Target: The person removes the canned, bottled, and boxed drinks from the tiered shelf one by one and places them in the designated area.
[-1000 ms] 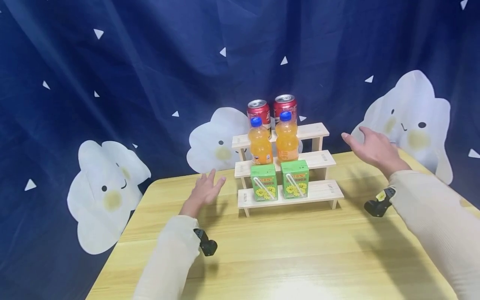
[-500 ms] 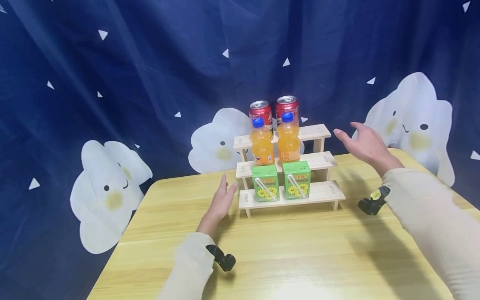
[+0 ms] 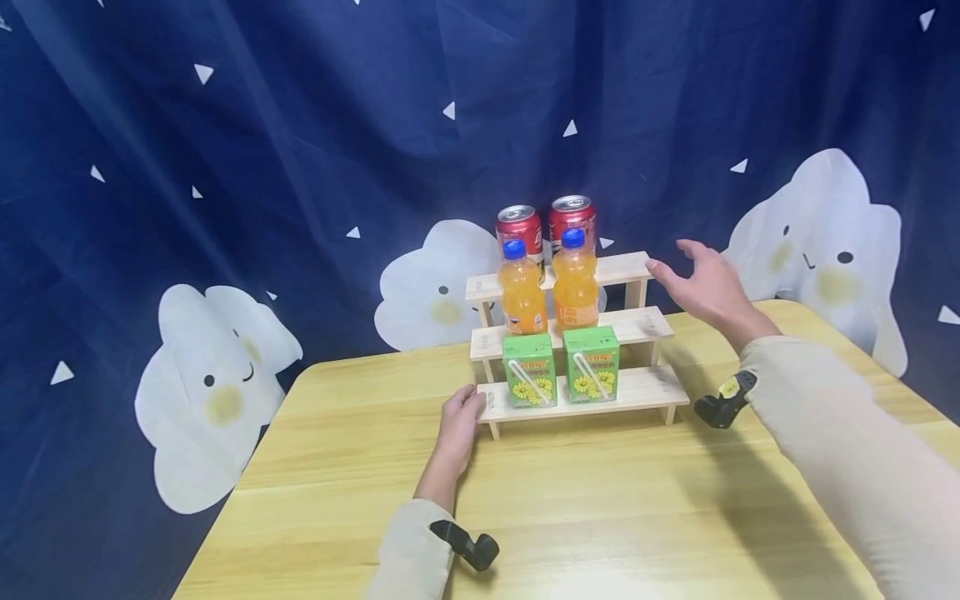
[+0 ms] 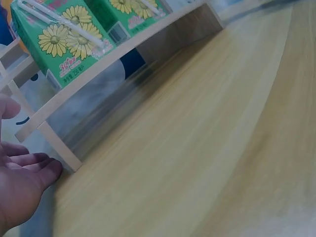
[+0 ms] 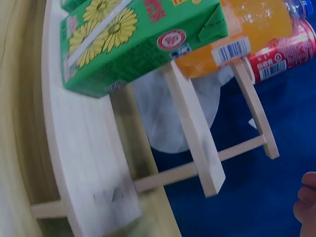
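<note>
A three-tier wooden stand (image 3: 637,392) holds drinks on its steps. Two green juice boxes (image 3: 529,372) with straws stand on the bottom step. Two orange drink bottles (image 3: 576,287) with blue caps are on the middle one, and two red cans (image 3: 519,227) at the top. My left hand (image 3: 459,421) is at the left end of the bottom step; in the left wrist view its loosely bent fingers (image 4: 34,165) lie close to the stand's leg, and contact is unclear. My right hand (image 3: 708,287), fingers spread, is beside the top step's right end, holding nothing.
The stand is on a light wooden table (image 3: 360,467), near its back edge. Behind hangs a dark blue curtain (image 3: 322,125) with white clouds and triangles. A black wrist camera (image 3: 468,546) is strapped to each forearm.
My left hand has moved right and down to the left end of the bottom step. My right hand has moved left towards the top step. The drinks stay where they were.
</note>
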Tool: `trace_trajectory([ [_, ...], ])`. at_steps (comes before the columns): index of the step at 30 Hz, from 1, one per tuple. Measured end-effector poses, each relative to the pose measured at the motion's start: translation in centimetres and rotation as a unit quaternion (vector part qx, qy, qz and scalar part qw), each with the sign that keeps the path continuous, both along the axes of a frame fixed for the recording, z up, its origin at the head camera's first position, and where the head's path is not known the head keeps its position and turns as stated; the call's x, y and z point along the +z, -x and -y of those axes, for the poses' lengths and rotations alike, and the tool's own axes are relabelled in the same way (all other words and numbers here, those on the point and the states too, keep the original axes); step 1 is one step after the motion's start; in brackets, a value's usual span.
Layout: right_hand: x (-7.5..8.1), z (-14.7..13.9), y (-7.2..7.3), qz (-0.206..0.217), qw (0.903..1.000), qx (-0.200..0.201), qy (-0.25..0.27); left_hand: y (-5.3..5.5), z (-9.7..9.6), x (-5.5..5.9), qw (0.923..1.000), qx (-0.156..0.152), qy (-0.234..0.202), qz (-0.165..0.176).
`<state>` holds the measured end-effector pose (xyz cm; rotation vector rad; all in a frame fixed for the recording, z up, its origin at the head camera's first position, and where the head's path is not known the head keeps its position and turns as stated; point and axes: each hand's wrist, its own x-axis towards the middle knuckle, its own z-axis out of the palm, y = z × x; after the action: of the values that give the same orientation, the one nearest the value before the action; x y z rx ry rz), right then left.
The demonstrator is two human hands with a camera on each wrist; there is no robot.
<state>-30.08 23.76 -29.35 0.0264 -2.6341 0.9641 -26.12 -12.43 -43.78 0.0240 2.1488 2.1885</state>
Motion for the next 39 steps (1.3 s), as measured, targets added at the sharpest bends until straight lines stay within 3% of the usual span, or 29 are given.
trace_trajectory([
  [6,0.8,1.2,0.5,0.003,0.9993,0.004,0.037,-0.3,-0.3,-0.6,0.9991,-0.015,-0.036,-0.014],
  [12,1.3,2.6,1.0,0.023,0.998,0.014,0.057,-0.8,-0.3,-1.2,0.9988,-0.006,-0.046,-0.013],
  [18,2.2,3.5,1.4,0.039,0.9964,0.02,0.072,-0.5,-0.3,-1.5,0.9986,0.0,-0.048,-0.02],
  [25,3.5,4.5,2.0,0.06,0.9932,0.032,0.094,-0.4,-0.2,-1.6,0.9984,-0.003,-0.054,-0.019],
  [34,5.1,5.4,3.3,0.056,0.9878,0.057,0.133,-0.4,0.0,-1.8,0.9979,0.002,-0.059,-0.027],
  [39,5.4,6.3,4.0,0.06,0.9819,0.078,0.162,-0.6,-0.1,-1.3,0.9987,-0.001,-0.045,-0.026],
])
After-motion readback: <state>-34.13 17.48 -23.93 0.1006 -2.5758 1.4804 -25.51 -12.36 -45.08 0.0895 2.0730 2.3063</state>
